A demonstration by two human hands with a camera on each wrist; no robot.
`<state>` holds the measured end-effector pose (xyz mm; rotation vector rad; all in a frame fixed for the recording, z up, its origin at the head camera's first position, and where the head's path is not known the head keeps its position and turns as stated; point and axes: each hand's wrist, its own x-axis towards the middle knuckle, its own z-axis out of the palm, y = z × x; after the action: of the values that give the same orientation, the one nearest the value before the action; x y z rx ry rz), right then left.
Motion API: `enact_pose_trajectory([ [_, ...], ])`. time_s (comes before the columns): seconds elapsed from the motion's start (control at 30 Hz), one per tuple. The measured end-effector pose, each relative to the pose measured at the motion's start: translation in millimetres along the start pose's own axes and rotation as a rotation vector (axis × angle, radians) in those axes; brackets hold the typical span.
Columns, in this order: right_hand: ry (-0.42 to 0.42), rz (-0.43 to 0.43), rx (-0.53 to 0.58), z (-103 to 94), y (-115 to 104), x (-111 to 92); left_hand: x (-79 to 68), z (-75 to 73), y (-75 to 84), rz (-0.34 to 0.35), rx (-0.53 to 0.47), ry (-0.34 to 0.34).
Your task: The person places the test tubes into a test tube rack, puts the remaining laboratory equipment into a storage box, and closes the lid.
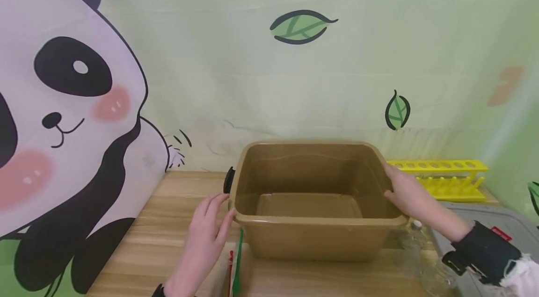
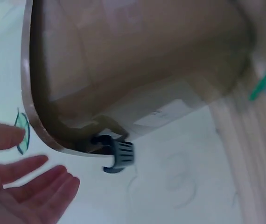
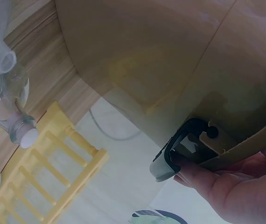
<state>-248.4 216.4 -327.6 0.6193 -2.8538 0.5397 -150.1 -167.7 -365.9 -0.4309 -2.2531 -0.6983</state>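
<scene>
A tan plastic bin (image 1: pixel 311 243) with a hollow, bare inside stands in the middle of the head view. Its left end carries a black clip handle (image 1: pixel 229 180). My right hand (image 1: pixel 408 196) grips the bin's right rim, thumb inside. In the right wrist view its fingers (image 3: pixel 200 179) curl under the rim beside a second black clip handle (image 3: pixel 165 161). At the left rim is my left hand (image 1: pixel 206 227), fingers loosely spread. The left wrist view shows those fingers (image 2: pixel 53 186) relaxed, a small gap away from the rim and the clip handle (image 2: pixel 123 154).
A yellow test tube rack (image 1: pixel 452 189) stands behind the right hand. Clear bottles (image 1: pixel 417 236) and a grey lid-like surface (image 1: pixel 505 222) lie to the right. Left of the bin's front are a green stick-like tool (image 1: pixel 237 264) and a thin red one (image 1: pixel 230 266). A panda-printed cloth (image 1: pixel 236 77) hangs behind.
</scene>
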Motion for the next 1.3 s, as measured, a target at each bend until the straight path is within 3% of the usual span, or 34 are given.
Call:
enact_pose_trajectory([
  [0.1, 0.003, 0.005, -0.005, -0.6, -1.4, 1.0, -16.1, -2.3, -3.5, -0.002, 0.059, 0.033],
  [0.17, 0.006, 0.003, -0.016, -1.3, -1.9, 1.4, -27.7, -1.8, -5.7, -0.015, 0.12, -0.003],
  [0.23, 0.008, 0.002, -0.024, -2.2, -2.1, 1.3, -38.3, -0.1, -6.5, -0.086, 0.181, -0.106],
  [0.43, 0.01, 0.018, -0.044, -2.7, -2.4, 0.8, -56.6, 11.5, -8.7, -0.41, 0.358, -0.577],
  [0.53, 0.008, 0.028, -0.05, -2.0, -1.6, 1.3, -59.7, 19.6, -10.7, -0.495, 0.395, -0.696],
  [0.63, 0.004, 0.035, -0.054, -1.6, -1.9, 1.5, -61.3, 26.9, -12.1, -0.559, 0.404, -0.766],
  [0.93, -0.004, 0.026, -0.055, 0.0, -1.6, 0.4, -68.0, 40.7, -17.3, -0.572, 0.396, -0.797],
  [1.3, 0.003, 0.016, -0.052, 2.1, -2.1, -0.4, -74.9, 40.2, -28.9, -0.493, 0.358, -0.679],
])
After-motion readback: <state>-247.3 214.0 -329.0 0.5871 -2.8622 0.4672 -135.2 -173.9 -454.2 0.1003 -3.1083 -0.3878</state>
